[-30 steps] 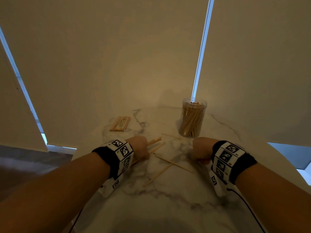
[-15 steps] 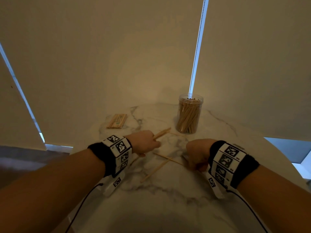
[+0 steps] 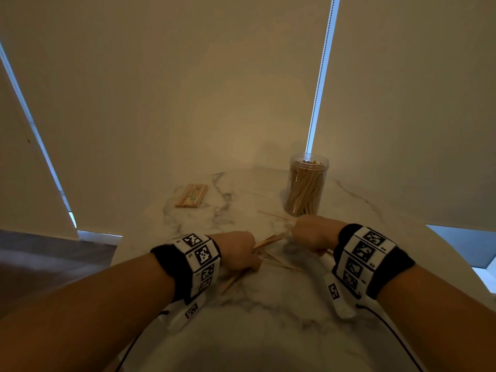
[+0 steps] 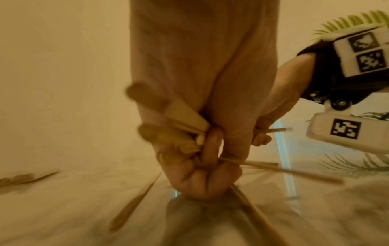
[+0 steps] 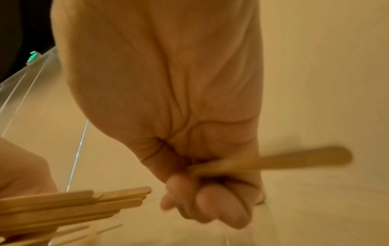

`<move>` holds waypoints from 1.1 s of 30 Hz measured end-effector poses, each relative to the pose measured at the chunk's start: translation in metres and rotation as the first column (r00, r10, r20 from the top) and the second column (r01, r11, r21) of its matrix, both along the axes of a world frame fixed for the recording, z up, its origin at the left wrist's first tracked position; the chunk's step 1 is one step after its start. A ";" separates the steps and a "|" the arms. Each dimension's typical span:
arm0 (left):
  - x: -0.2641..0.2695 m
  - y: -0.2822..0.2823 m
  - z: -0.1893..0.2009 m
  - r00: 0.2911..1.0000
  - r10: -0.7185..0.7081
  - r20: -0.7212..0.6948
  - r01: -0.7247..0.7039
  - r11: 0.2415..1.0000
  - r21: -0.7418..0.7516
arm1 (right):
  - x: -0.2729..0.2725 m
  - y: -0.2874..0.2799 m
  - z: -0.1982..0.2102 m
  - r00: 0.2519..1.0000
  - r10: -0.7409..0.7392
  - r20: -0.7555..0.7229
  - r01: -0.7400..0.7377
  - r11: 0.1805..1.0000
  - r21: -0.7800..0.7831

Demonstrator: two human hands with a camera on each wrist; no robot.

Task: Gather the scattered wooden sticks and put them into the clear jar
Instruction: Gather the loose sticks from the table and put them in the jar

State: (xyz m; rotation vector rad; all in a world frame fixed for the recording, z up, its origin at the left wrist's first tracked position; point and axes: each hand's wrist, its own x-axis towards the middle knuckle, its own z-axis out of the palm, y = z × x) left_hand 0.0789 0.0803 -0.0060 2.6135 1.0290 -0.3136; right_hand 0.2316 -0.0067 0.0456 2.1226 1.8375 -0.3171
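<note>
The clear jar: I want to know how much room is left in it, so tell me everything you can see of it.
The clear jar is a see-through cylinder that looks like plastic, upright on the marble table at its far edge, near the blinds. Its top looks open, though that is hard to tell. Wooden sticks stand slanted inside, reaching almost to the rim. Neither hand touches it; the right hand is just in front.

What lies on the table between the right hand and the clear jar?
In the head view, one thin loose stick lies on the marble between the right hand and the clear jar; otherwise bare.
</note>
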 end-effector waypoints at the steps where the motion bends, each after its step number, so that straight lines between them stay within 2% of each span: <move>1: -0.002 0.001 0.000 1.000 -0.002 0.001 0.002 1.000 -0.016 | 0.002 0.003 -0.007 0.999 -0.018 -0.050 0.018 1.000 0.010; 5: -0.007 0.002 0.009 1.000 -0.010 -0.022 0.010 1.000 -0.004 | 0.006 0.013 -0.028 0.969 -0.161 -0.186 0.162 0.987 -0.006; 8: -0.009 0.004 0.014 0.998 -0.053 -0.016 0.051 0.992 -0.113 | 0.007 0.018 -0.031 0.938 -0.162 -0.307 0.170 0.986 -0.001; 10: -0.010 0.002 0.013 0.997 -0.072 0.030 0.077 0.975 -0.210 | 0.008 0.019 -0.030 0.883 -0.169 -0.437 0.198 0.980 0.021; 12: -0.010 0.000 0.011 0.994 -0.068 0.083 0.085 0.971 -0.223 | 0.007 0.018 -0.027 0.828 -0.164 -0.536 0.214 0.976 0.033; 14: -0.010 0.000 0.008 0.988 -0.051 0.147 0.084 0.970 -0.227 | 0.006 0.018 -0.027 0.807 -0.144 -0.573 0.215 0.975 0.058; 18: -0.008 -0.002 0.006 0.964 0.019 0.265 0.074 0.939 -0.337 | 0.005 0.022 -0.028 0.812 -0.136 -0.568 0.251 0.959 0.129; 20: -0.006 -0.003 0.011 0.968 0.047 0.246 0.039 0.941 -0.335 | 0.006 0.023 -0.027 0.854 -0.111 -0.508 0.218 0.963 0.157; 24: -0.010 0.007 0.017 0.976 0.121 0.181 -0.065 0.955 -0.290 | 0.014 0.024 -0.020 0.869 -0.076 -0.489 0.182 0.968 0.172; 28: -0.018 0.009 0.016 0.938 0.180 0.296 -0.034 0.897 -0.440 | 0.015 0.024 -0.010 0.901 -0.023 -0.433 0.113 0.976 0.184; 30: -0.018 0.007 0.019 0.914 0.203 0.350 -0.002 0.867 -0.498 | 0.014 0.026 -0.008 0.894 -0.017 -0.447 0.141 0.959 0.245; 33: -0.018 0.009 0.022 0.899 0.213 0.382 0.010 0.864 -0.504 | 0.018 0.026 -0.007 0.874 -0.062 -0.481 0.248 0.909 0.334</move>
